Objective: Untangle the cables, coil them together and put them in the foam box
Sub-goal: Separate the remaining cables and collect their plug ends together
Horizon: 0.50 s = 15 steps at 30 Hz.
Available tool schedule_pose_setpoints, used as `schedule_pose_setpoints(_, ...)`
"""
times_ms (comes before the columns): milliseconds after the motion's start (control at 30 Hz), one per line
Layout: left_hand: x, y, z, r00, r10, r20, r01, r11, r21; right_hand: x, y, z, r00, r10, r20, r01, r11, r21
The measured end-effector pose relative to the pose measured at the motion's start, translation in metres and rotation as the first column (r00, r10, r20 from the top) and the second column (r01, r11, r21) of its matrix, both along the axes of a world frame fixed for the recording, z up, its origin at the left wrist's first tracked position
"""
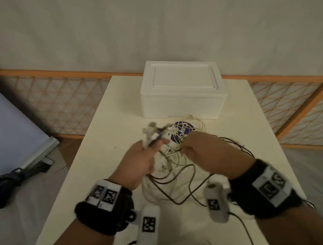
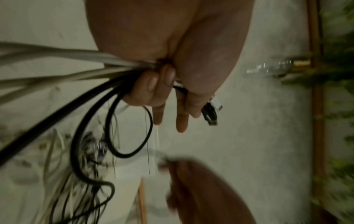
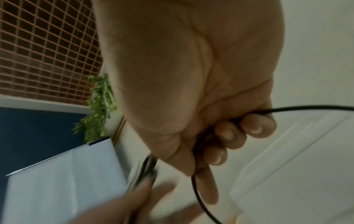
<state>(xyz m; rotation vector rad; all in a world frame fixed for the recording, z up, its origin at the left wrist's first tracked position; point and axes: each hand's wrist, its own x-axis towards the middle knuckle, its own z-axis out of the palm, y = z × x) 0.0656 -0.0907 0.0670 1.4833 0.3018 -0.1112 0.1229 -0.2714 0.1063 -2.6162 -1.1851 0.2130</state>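
Black and white cable ends, a black USB plug [image 2: 209, 113] among them, are bunched in the curled left hand [image 1: 141, 162], plugs pointing away toward the closed white foam box [image 1: 181, 90]. The right hand [image 1: 209, 153] pinches one thin black cable [image 3: 306, 108] that trails off rightward. Between and below the hands the tangled black and white cables [image 1: 178, 172] sprawl mid-table, just before the box, with bare white tabletop [image 1: 99, 148] toward both side edges.

A round purple sticker [image 1: 182, 133] bears blurred, unreadable lettering.
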Motion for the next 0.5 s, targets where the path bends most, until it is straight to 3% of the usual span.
schedule_pose_setpoints(67, 0.001, -0.019, 0.001, 0.989, -0.147, 0.013, 0.145, 0.984, 0.102, -0.006, 0.017, -0.008, 0.989, 0.052, 0.142, -0.059, 0.997, 0.043)
schedule_pose_setpoints(167, -0.003, -0.012, -0.009, 0.972, -0.223, -0.079, 0.231, 0.966, 0.113, -0.003, 0.007, -0.003, 0.996, -0.07, -0.047, 0.074, 0.993, 0.087)
schedule_pose_setpoints(233, -0.008, 0.008, -0.018, 0.983, -0.133, -0.128, 0.149, 0.981, 0.123, 0.003, -0.016, -0.001, 0.976, -0.181, -0.125, 0.194, 0.975, 0.104)
schedule_pose_setpoints(367, -0.02, 0.056, -0.041, 0.957, 0.247, -0.152, -0.251, 0.968, -0.009, 0.023, -0.074, 0.012, 0.904, -0.403, -0.143, 0.423, 0.892, 0.159)
schedule_pose_setpoints(433, -0.022, 0.062, -0.047, 0.953, 0.255, -0.165, -0.257, 0.966, 0.008, 0.027, -0.087, 0.016, 0.871, -0.471, -0.141, 0.489, 0.86, 0.148)
schedule_pose_setpoints(500, -0.02, 0.05, -0.047, 0.967, 0.211, -0.142, -0.195, 0.974, 0.119, 0.025, -0.077, 0.016, 0.884, -0.459, -0.089, 0.466, 0.882, 0.078)
